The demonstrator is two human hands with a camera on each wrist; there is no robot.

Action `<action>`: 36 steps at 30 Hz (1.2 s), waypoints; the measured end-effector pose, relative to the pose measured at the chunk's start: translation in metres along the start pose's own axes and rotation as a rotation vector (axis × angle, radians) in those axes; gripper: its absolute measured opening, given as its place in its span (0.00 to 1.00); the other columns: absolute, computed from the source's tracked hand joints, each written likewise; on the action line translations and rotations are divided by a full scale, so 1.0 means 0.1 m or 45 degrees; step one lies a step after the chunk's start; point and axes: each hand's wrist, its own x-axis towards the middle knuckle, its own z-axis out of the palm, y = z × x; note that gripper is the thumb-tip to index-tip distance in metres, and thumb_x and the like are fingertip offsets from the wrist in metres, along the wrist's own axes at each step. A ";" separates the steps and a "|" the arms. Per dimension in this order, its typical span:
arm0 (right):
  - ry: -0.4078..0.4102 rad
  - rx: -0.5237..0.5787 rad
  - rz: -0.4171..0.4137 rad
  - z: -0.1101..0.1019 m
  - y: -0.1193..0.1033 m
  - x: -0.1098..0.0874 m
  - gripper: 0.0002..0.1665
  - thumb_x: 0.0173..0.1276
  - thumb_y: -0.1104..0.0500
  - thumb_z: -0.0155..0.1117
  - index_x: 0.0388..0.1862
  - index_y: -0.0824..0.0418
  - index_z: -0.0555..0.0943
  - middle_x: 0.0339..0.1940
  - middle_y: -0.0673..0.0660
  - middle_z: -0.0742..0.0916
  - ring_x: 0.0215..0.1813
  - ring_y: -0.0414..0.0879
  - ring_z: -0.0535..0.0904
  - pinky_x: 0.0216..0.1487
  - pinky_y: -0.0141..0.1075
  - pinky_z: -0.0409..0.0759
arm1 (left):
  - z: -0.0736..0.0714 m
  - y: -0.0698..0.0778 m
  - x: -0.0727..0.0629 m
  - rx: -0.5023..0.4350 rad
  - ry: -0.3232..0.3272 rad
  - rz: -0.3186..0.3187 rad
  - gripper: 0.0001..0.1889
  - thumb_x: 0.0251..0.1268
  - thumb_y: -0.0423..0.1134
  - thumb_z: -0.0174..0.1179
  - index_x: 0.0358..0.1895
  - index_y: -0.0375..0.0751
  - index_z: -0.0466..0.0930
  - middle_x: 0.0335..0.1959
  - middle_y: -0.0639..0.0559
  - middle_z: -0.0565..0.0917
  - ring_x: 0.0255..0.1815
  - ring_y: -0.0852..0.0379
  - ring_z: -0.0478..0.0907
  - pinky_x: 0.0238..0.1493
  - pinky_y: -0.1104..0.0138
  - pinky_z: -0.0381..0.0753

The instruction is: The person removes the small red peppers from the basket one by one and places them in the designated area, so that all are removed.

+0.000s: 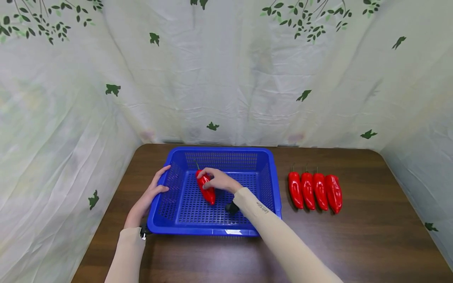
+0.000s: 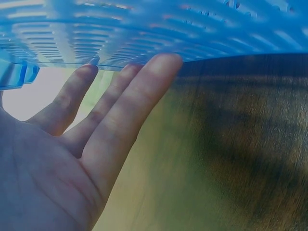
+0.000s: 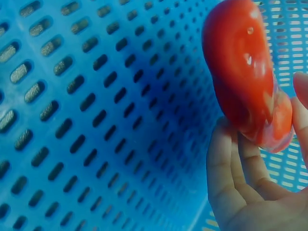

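Note:
My right hand [image 1: 220, 181] reaches into a blue perforated plastic basket [image 1: 212, 231] and grips a red pepper [image 1: 208, 192] between thumb and fingers. In the right wrist view the pepper [image 3: 240, 62] is glossy, with the fingers curled at its near end and the basket floor behind it. Whether it touches the floor I cannot tell. At the basket's left side, my left hand [image 1: 146, 198] rests against the outer wall. The left wrist view shows that hand [image 2: 96, 125] with extended fingers, fingertips at the perforated wall.
Several red peppers [image 1: 320, 192] lie side by side on the brown wooden table [image 1: 375, 236], right of the basket. A pale curtain with green leaf prints [image 1: 233, 78] hangs behind the table. Something dark [image 1: 231, 207] shows beneath the right wrist.

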 end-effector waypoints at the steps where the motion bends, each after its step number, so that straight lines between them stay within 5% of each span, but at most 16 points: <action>1: 0.001 0.001 -0.008 -0.01 -0.01 -0.01 0.22 0.58 0.70 0.62 0.53 0.61 0.78 0.51 0.59 0.79 0.45 0.50 0.76 0.40 0.39 0.78 | 0.00 0.00 0.00 0.002 0.001 0.000 0.35 0.69 0.34 0.42 0.76 0.62 0.41 0.73 0.39 0.40 0.65 0.29 0.51 0.49 0.48 0.69; 20: 0.089 0.097 -0.097 -0.30 -0.15 -0.29 0.19 0.60 0.72 0.60 0.50 0.60 0.75 0.54 0.63 0.75 0.49 0.55 0.75 0.39 0.42 0.80 | 0.00 0.00 0.01 0.017 0.007 -0.008 0.36 0.68 0.34 0.42 0.76 0.62 0.42 0.74 0.40 0.39 0.66 0.30 0.50 0.50 0.48 0.69; 36: 0.139 0.154 -0.169 -0.66 -0.17 -0.63 0.29 0.64 0.68 0.58 0.64 0.52 0.71 0.58 0.61 0.73 0.57 0.60 0.70 0.45 0.49 0.78 | 0.01 0.00 0.00 0.012 0.012 -0.018 0.35 0.69 0.35 0.41 0.75 0.63 0.42 0.74 0.39 0.39 0.65 0.31 0.50 0.50 0.50 0.68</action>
